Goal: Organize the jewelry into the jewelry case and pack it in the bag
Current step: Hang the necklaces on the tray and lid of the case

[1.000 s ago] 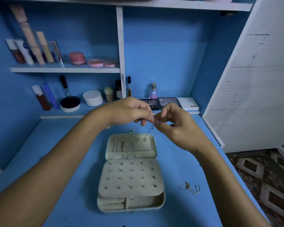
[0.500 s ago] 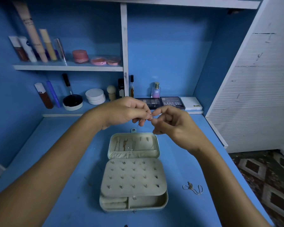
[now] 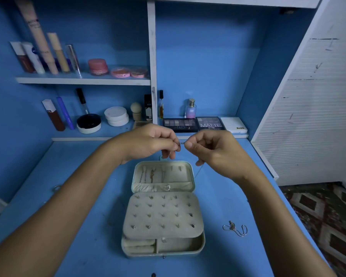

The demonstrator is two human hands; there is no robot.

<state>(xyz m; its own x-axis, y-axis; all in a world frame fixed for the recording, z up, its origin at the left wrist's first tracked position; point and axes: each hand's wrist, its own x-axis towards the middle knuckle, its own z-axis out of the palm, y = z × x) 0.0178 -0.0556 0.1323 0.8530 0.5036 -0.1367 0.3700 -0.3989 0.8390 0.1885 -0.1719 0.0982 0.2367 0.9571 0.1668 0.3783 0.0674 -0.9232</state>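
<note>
A pale green jewelry case [image 3: 200, 244] lies open on the blue desk. Its lid holds hanging chains [image 3: 152, 173] and a ring [image 3: 166, 187]; an earring panel [image 3: 163, 213] with several studs covers the base. Above the lid, my left hand [image 3: 150, 142] and my right hand [image 3: 214, 150] pinch the two ends of a thin silver necklace [image 3: 181, 143]. Its fine chain trails down under my right hand toward the lid's right edge. Another silver necklace [image 3: 236, 228] lies loose on the desk to the right of the case. No bag is in view.
Cosmetics stand along the shelves [image 3: 82, 79] behind: tubes, jars, a perfume bottle [image 3: 190, 109] and eyeshadow palettes [image 3: 194, 124]. A white slatted door [image 3: 312, 108] stands at the right. Patterned floor [image 3: 328, 216] shows past the desk's right edge.
Both hands stay together above the lid, working the necklace ends. The chain that hung down between the hands a second ago is now gathered up near my right hand.
</note>
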